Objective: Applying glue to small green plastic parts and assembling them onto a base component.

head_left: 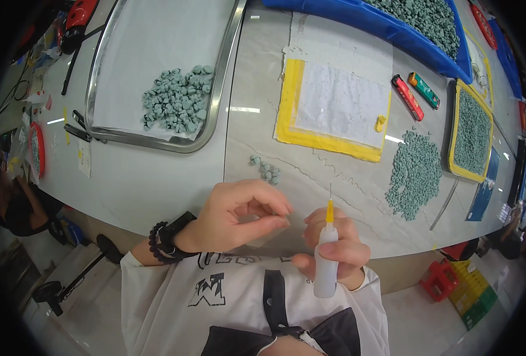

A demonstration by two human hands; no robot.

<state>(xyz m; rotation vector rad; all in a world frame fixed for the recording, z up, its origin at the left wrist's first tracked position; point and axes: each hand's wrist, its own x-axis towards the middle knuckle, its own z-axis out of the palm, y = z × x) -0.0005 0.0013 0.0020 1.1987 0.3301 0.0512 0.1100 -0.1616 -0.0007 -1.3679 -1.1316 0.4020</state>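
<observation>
In my right hand (343, 248) is a small white squeeze bottle (326, 270) with a yellow collar and a thin metal needle tip pointing away from me. To its left, my left hand (239, 215) is curled, its thumb and index fingertips close together. Whatever may sit between those fingertips is hidden or too small to make out. A few rounded grey-green pieces (267, 172) with dark markings lie on the table just beyond my left hand. A loose pile of small grey-green pieces (415, 175) spreads out at the right.
A metal-rimmed tray (220, 101) with a heap of rounded pieces stands at the far left. Beyond my hands lies a yellow-edged pad (334, 148). A red box cutter (407, 98) and a green one (424, 91) rest near a blue bin (364, 15) and a yellow-edged tray (453, 163).
</observation>
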